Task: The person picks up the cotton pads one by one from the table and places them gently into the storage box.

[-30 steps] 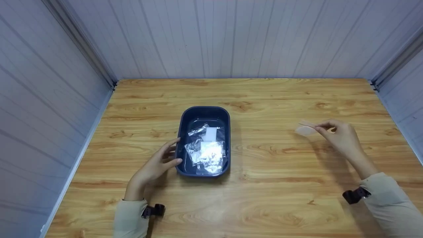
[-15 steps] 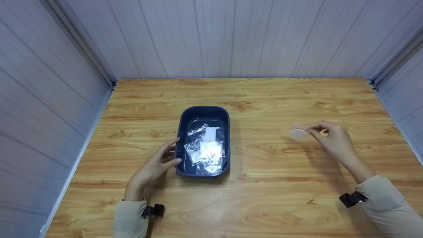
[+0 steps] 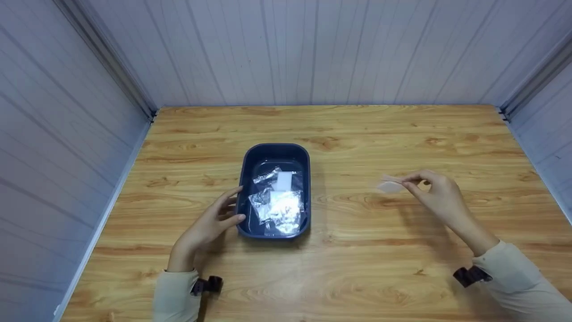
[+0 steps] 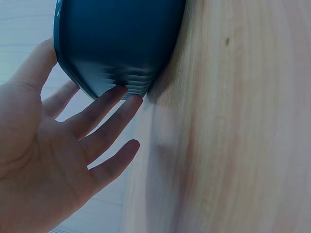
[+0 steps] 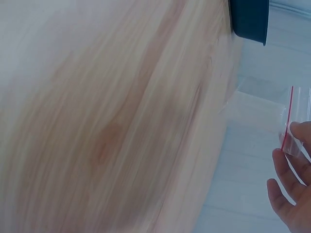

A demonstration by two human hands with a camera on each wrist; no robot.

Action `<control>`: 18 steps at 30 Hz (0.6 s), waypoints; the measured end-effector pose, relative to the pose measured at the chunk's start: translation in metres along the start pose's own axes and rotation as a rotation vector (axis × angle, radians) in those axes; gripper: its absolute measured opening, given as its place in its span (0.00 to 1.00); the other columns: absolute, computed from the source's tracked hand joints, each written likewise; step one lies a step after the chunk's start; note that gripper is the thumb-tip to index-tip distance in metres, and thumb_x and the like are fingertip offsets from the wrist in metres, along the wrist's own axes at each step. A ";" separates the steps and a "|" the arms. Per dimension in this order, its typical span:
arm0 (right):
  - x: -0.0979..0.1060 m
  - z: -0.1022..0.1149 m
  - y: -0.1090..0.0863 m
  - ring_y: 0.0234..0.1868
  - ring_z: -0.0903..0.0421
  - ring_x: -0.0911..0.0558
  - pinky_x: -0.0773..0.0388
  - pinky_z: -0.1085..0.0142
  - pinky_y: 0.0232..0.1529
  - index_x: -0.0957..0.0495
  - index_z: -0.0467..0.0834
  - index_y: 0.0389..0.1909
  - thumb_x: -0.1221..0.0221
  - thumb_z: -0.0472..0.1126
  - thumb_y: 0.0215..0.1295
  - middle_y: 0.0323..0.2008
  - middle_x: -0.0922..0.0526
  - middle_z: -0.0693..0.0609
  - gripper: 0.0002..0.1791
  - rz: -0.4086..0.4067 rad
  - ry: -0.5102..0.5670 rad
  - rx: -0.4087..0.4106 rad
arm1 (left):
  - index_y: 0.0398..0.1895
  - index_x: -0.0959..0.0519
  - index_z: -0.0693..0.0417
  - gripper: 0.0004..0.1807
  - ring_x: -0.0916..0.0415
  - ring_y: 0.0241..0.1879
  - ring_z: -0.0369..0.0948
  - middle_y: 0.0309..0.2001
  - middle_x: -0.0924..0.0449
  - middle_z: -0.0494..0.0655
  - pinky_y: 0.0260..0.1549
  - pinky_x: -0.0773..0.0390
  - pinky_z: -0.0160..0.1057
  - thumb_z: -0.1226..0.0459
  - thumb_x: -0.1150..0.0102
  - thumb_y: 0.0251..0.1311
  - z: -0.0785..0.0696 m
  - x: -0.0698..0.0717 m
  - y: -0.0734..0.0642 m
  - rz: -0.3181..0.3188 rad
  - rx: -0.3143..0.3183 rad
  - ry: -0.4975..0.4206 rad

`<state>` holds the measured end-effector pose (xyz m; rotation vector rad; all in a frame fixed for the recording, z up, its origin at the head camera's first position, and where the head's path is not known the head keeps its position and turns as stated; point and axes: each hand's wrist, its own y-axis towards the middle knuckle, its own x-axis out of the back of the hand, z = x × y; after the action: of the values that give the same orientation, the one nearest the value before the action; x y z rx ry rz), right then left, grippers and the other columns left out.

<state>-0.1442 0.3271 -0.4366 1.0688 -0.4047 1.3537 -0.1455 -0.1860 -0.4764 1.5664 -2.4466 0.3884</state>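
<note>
A dark blue plastic bin (image 3: pixel 276 154) stands on the table with several clear plastic bags (image 3: pixel 286 206) in it, white pieces inside them. At its left side is my left hand (image 3: pixel 206 229), thumb and index fingertip at the rim. In the left wrist view that hand's fingers are spread and fairly straight, two tips at the bin's ribbed outer wall (image 4: pixel 116 43). Off to the right, my right hand (image 3: pixel 440 197) pinches a small clear zip bag (image 3: pixel 390 185) between thumb and fingers. Its red seal line and a pale piece inside show in the right wrist view.
The wood-grain table (image 3: pixel 357 277) is enclosed by pale panelled walls (image 3: pixel 290 53) at the back and sides. Each forearm has a small black camera (image 3: pixel 208 285) strapped at the wrist.
My right hand has moved left and slightly nearer to me with the zip bag, closer to the bin. My left hand and the bin have stayed in place.
</note>
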 end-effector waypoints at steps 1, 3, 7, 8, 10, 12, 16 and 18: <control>-0.001 0.002 0.000 0.35 0.57 0.20 0.27 0.71 0.37 0.15 0.43 0.37 0.34 0.35 0.64 0.34 0.15 0.51 0.02 -0.001 0.001 0.005 | 0.77 0.44 0.49 0.39 0.38 0.67 0.63 0.69 0.40 0.68 0.66 0.34 0.57 0.66 0.39 0.66 0.000 0.000 0.000 -0.001 0.002 0.000; -0.003 0.005 -0.001 0.35 0.57 0.20 0.26 0.69 0.37 0.15 0.43 0.37 0.34 0.35 0.63 0.34 0.15 0.52 0.03 -0.001 0.006 0.012 | 0.77 0.44 0.49 0.39 0.38 0.67 0.63 0.69 0.39 0.68 0.66 0.34 0.56 0.65 0.38 0.66 0.000 0.000 0.000 -0.002 0.001 0.002; -0.007 0.013 -0.003 0.35 0.58 0.20 0.24 0.61 0.36 0.15 0.43 0.36 0.33 0.34 0.62 0.33 0.15 0.52 0.03 0.001 0.019 0.019 | 0.77 0.43 0.48 0.39 0.37 0.66 0.63 0.69 0.39 0.68 0.65 0.34 0.57 0.66 0.38 0.65 0.001 0.000 0.000 -0.006 0.000 0.007; -0.008 0.015 -0.003 0.35 0.58 0.20 0.24 0.61 0.37 0.15 0.44 0.36 0.32 0.34 0.62 0.33 0.15 0.53 0.03 0.000 0.021 0.022 | 0.77 0.43 0.48 0.39 0.37 0.66 0.63 0.69 0.39 0.68 0.65 0.34 0.57 0.65 0.38 0.65 0.001 0.000 0.000 -0.005 -0.001 0.007; -0.010 0.019 -0.004 0.35 0.59 0.20 0.24 0.64 0.37 0.15 0.44 0.35 0.32 0.34 0.61 0.32 0.15 0.54 0.04 -0.005 0.023 0.032 | 0.77 0.43 0.48 0.39 0.37 0.66 0.63 0.69 0.39 0.68 0.66 0.34 0.57 0.65 0.38 0.65 0.000 0.000 0.000 -0.006 0.000 0.005; -0.011 0.023 -0.005 0.34 0.60 0.20 0.27 0.70 0.34 0.14 0.45 0.35 0.32 0.34 0.60 0.32 0.16 0.55 0.04 -0.009 0.033 0.047 | 0.77 0.43 0.48 0.39 0.38 0.67 0.63 0.69 0.39 0.68 0.66 0.35 0.57 0.65 0.38 0.65 0.000 0.000 -0.001 -0.003 0.002 0.001; -0.013 0.031 -0.005 0.33 0.62 0.21 0.29 0.75 0.32 0.14 0.46 0.34 0.31 0.33 0.60 0.31 0.16 0.57 0.05 -0.016 0.075 0.058 | 0.77 0.44 0.48 0.39 0.38 0.67 0.63 0.70 0.40 0.68 0.66 0.35 0.57 0.65 0.38 0.65 -0.001 0.000 -0.001 -0.001 0.001 0.004; -0.015 0.036 -0.006 0.33 0.62 0.21 0.28 0.75 0.34 0.14 0.45 0.34 0.31 0.33 0.60 0.31 0.15 0.57 0.05 -0.022 0.103 0.051 | 0.77 0.44 0.48 0.39 0.38 0.67 0.63 0.70 0.40 0.68 0.66 0.35 0.57 0.64 0.38 0.65 -0.001 0.000 -0.001 -0.002 0.001 0.010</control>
<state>-0.1306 0.2906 -0.4322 1.0377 -0.2831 1.3994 -0.1448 -0.1859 -0.4756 1.5636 -2.4379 0.3959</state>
